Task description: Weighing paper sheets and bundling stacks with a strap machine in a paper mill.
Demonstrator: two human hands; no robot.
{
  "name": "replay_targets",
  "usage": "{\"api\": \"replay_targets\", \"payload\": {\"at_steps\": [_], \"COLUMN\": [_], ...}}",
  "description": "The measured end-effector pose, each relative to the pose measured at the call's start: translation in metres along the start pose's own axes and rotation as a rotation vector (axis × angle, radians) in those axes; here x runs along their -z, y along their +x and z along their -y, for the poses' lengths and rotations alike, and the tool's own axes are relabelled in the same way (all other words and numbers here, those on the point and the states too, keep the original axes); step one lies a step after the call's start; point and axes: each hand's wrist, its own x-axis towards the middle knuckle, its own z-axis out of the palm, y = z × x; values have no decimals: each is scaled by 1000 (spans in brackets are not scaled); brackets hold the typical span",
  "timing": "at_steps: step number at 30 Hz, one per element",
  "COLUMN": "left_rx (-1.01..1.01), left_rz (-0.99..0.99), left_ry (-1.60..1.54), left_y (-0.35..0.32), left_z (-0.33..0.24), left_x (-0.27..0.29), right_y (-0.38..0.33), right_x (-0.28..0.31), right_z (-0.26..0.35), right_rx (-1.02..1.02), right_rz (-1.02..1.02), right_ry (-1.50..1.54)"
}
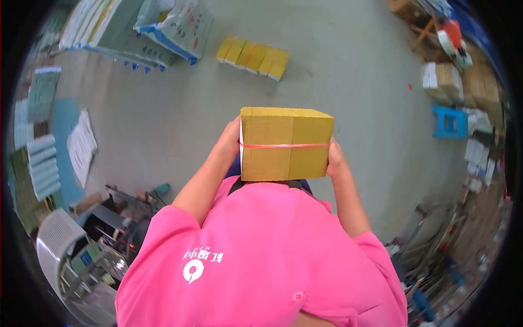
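Observation:
I hold a yellow-brown bundle of flat cardboard sheets (285, 144), tied with a thin red band, in front of my chest. My left hand (229, 143) grips its left side, fingers wrapped at the edge. My right hand (335, 159) presses against its right side. The bundle hangs above the grey concrete floor (163, 120). My pink shirt fills the lower middle of the view.
A row of similar yellow bundles (253, 56) lies on the floor ahead. Large white and blue sacks (174, 27) sit at the far left. Stacks of printed sheets (43, 163) line the left. A machine (103, 229) stands lower left; a blue stool (450, 122) and boxes at right.

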Motion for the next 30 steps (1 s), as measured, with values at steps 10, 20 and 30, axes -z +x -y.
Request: {"api": "replay_targets", "payload": {"at_steps": [10, 20, 30], "left_rx": [-116, 55, 268], "left_rz": [-184, -356, -336], "left_ry": [-549, -723, -1101], "left_y": [115, 280, 556], "left_z": [-16, 41, 166], "left_x": [-15, -47, -132], "right_y": [170, 395, 666], "right_x": [-21, 43, 195], "right_z": [93, 79, 10], "right_rx": [-283, -525, -616], "right_rz": [-10, 81, 139], "right_ry": [-177, -435, -805]}}
